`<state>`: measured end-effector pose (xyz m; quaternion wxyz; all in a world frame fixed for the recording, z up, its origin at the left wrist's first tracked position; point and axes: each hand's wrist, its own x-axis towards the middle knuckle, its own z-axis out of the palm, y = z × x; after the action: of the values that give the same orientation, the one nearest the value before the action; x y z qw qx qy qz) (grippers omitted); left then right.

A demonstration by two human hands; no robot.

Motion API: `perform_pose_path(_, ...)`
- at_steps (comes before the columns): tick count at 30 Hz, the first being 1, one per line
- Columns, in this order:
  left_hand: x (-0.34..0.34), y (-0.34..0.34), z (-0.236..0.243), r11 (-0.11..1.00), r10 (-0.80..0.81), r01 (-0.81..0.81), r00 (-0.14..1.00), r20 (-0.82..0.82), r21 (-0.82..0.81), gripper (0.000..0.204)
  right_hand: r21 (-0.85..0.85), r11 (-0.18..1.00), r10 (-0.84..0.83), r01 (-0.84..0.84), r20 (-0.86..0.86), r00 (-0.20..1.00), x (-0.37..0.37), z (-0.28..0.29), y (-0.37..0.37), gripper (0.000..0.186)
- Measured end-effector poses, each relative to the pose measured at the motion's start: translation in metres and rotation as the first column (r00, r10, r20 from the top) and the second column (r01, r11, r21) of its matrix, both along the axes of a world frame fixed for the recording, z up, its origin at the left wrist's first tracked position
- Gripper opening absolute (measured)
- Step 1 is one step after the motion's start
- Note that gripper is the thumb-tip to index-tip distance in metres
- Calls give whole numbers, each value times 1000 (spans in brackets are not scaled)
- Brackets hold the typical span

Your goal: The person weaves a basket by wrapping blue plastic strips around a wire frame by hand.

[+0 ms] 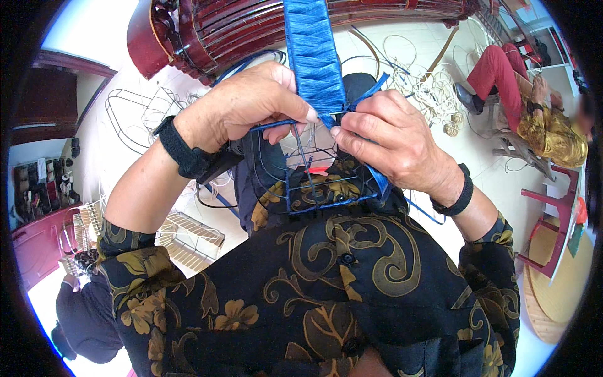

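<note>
A wire frame with dark rods and blue-wrapped edges rests over my lap. From its far side a wide band, closely woven or wrapped in shiny blue strip, extends away from me. My left hand is closed on the frame's far edge, thumb tip pressed where the band meets the wire. Just to the right, my right hand pinches a thin blue strip between thumb and fingers at the same corner. A tail of blue strip hangs below that hand. Its curled fingers partly hide the corner.
A dark red wooden bench stands just beyond the band. Tangled cream strips lie on the floor at right, bare wire frames at left. A seated person is at far right, another person at lower left. A red stool stands at right.
</note>
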<state>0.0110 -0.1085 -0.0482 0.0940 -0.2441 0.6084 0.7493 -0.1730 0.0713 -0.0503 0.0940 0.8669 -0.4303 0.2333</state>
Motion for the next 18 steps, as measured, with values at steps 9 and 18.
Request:
perform_pose_path(9, 36, -20, -5, 989, 82, -66, 989, -119, 131, 28, 13, 1000, -3, 4, -39, 999, 2, 1, -2, 25)
perform_pose_path(18, 30, -5, -3, 999, 25, -22, 995, -97, 26, 18, 33, 999, -15, 18, -82, 997, 4, 6, -2, 23)
